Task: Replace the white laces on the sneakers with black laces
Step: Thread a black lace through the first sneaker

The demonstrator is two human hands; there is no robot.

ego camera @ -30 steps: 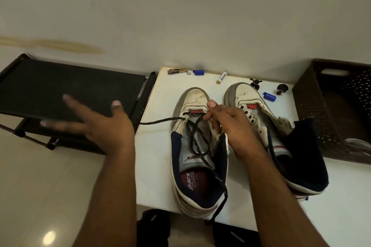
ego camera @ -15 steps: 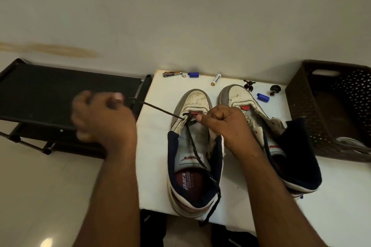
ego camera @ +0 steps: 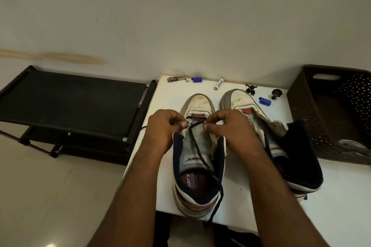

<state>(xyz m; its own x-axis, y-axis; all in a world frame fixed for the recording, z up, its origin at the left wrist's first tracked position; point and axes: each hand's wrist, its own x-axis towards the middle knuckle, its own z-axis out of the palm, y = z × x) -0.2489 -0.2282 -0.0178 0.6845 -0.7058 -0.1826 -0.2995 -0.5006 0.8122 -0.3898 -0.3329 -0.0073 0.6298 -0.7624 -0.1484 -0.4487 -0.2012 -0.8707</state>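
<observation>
Two worn white sneakers with navy collars stand side by side on a white table (ego camera: 331, 196). The left sneaker (ego camera: 198, 166) has a black lace (ego camera: 200, 154) threaded through its lowest eyelets; one end trails down over the tongue and hangs past the heel. My left hand (ego camera: 164, 126) and my right hand (ego camera: 230, 128) meet over the eyelets near the toe, each pinching the lace with curled fingers. The right sneaker (ego camera: 281, 146) shows no lace and its tongue flops open.
A black shoe rack (ego camera: 70, 102) stands left of the table. A brown perforated basket (ego camera: 331, 110) sits at the right with pale laces in it. A nail clipper (ego camera: 176, 79), blue caps (ego camera: 196, 80), a battery (ego camera: 218, 84) and small black parts (ego camera: 251, 88) lie along the table's back edge.
My left hand, out to the left over the rack a second ago, pulled the lace taut and has come back to the shoe's eyelets. The right hand stayed at the eyelets.
</observation>
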